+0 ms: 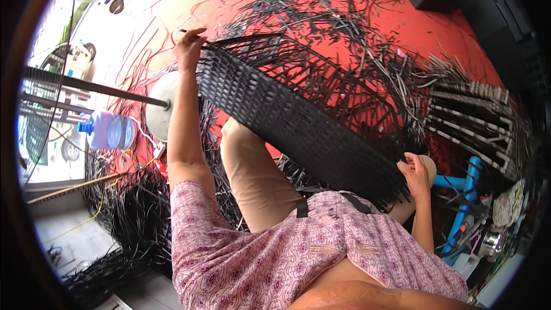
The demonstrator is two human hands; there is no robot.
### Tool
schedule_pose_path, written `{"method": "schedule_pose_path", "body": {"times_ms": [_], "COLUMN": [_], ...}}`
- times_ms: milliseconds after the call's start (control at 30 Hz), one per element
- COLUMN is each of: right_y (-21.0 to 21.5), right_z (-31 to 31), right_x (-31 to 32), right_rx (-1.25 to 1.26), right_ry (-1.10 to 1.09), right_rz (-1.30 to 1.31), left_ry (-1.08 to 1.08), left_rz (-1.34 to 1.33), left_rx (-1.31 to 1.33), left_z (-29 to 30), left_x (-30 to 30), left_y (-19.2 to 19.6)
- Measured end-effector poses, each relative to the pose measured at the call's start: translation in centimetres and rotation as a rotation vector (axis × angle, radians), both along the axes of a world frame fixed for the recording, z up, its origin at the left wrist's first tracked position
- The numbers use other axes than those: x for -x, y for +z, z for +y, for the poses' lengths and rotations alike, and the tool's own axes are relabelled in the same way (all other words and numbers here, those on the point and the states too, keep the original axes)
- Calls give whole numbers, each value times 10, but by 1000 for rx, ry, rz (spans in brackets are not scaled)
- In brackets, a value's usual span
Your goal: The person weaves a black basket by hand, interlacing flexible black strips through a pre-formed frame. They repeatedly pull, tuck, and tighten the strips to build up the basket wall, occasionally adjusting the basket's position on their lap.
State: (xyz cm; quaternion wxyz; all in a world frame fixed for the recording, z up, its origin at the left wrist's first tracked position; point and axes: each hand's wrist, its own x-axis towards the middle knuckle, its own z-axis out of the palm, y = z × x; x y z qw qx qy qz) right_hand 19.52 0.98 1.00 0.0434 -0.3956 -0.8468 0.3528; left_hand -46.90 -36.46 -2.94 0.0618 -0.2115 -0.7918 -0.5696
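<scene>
A long black woven panel (298, 120) of flat plastic strips lies slanted across my knees, from upper left to lower right. Loose strip ends stick out along its far side and at its lower right end. At the upper left end my left hand (191, 45) is raised, its fingers closed on a black plastic strip (241, 39) by the panel's corner. My right hand (416, 172) is beside the lower right end, fingers curled together close to the panel's edge. Whatever those fingers hold is too small or hidden to make out.
Cut black strips (321, 14) litter the red floor (396, 23). A pole on a round base (160, 106) and a blue water bottle (113, 131) stand left. A strip heap (138, 206) lies lower left. Strip bundles (473, 117), blue pipes (468, 186) and tools are at right.
</scene>
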Motion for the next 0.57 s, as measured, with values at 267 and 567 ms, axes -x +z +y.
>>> {"method": "schedule_pose_path", "body": {"times_ms": [267,567], "right_y": [-7,-9], "right_z": [-11,-9], "right_x": [5,7], "right_rx": [-144,-134], "right_ry": [136,146], "right_rz": [94,78], "left_ry": [-28,-12], "left_rz": [-131,127], "left_rx": [-116,141], "left_z": [-4,1], "left_x": [8,0], "left_y": [22,39]}}
